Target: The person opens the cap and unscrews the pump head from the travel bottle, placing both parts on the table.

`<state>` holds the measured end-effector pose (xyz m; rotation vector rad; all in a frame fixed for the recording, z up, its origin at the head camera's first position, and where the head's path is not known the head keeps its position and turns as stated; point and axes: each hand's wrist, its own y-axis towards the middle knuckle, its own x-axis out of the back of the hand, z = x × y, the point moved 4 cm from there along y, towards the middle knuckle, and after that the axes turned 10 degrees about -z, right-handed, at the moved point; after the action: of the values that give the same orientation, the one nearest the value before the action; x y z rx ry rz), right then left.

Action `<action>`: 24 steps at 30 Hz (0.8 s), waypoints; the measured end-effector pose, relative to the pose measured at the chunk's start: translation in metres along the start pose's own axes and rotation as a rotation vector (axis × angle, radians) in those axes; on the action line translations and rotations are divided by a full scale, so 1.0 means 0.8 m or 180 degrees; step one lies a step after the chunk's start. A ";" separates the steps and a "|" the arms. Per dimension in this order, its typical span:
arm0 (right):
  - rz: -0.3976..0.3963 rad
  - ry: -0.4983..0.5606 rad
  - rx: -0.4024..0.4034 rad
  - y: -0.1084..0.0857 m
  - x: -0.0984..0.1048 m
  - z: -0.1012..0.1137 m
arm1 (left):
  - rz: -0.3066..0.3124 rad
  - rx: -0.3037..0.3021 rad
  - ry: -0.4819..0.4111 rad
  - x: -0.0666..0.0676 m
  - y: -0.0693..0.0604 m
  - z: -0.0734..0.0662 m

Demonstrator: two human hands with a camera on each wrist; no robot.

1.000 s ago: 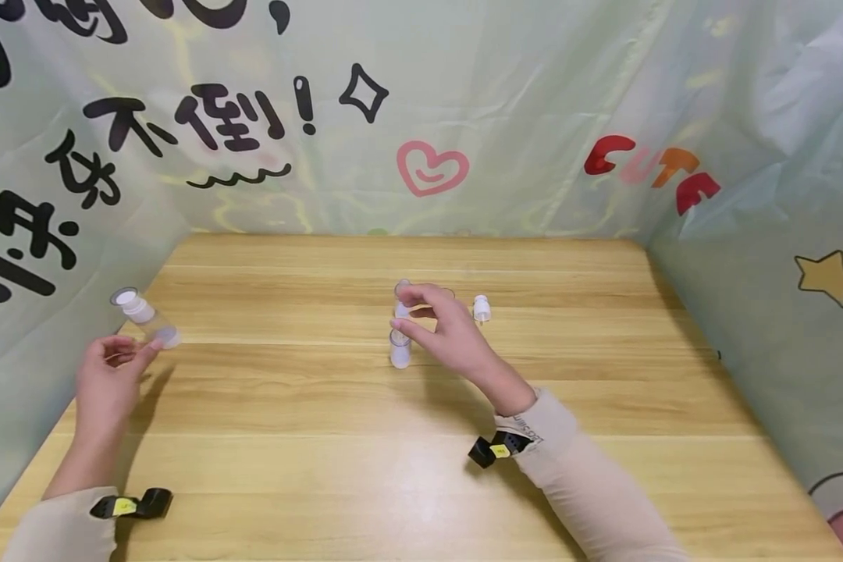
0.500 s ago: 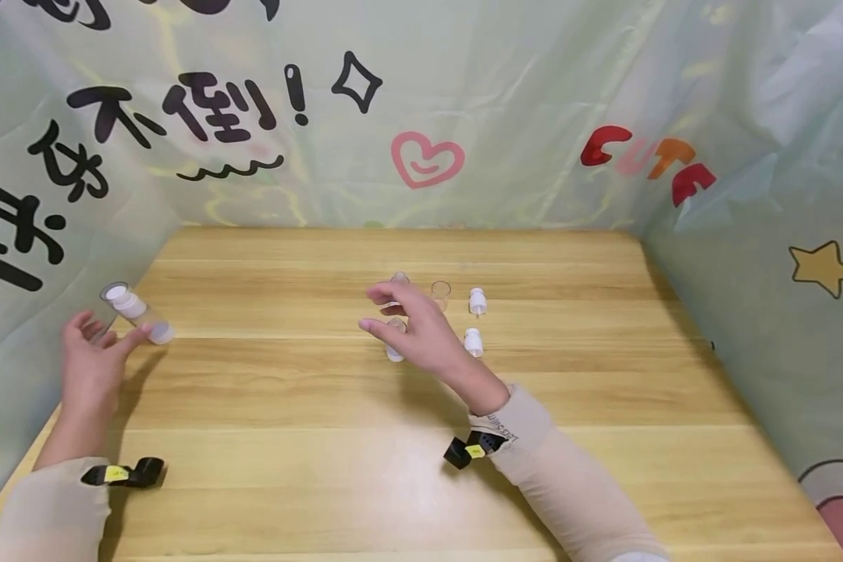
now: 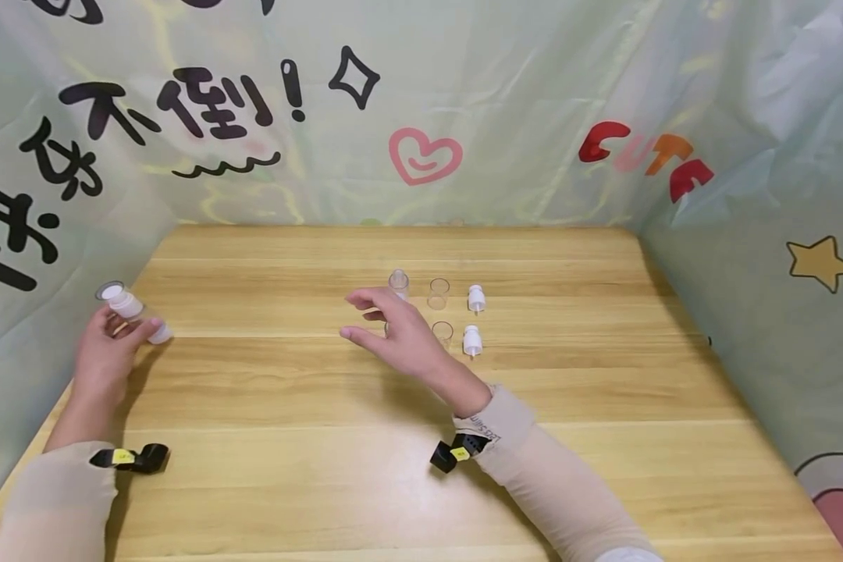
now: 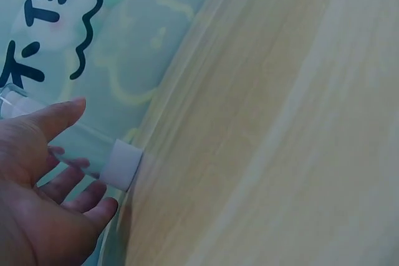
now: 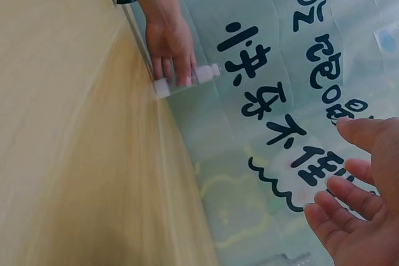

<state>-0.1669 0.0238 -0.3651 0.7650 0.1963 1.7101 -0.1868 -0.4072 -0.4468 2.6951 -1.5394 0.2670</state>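
Your left grip pinches a tilted bottle; your right grip hovers spread, two white nozzles to its right.

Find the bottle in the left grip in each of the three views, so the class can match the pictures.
Head: the bottle is at far left, tilted, in the left grip.
Left wrist: it slants in from the left edge, partly hidden by the grip.
Right wrist: upper half, just left of centre.
Shared landmark: the wavy black line.
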 end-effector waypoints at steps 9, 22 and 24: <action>0.0187 -0.0020 -0.0190 0.000 -0.021 -0.010 | -0.0035 -0.0086 0.0246 -0.006 0.003 0.002; 0.0409 -0.0086 -0.0232 0.002 -0.044 -0.010 | 0.0243 -0.0318 0.0153 -0.016 -0.008 0.001; 0.0446 -0.0105 -0.0255 0.002 -0.048 -0.011 | 0.0302 -0.0377 0.0191 -0.019 -0.011 0.001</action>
<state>-0.1699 -0.0096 -0.3856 0.7619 0.0520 1.8247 -0.1864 -0.3897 -0.4496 2.5062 -1.6141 0.2480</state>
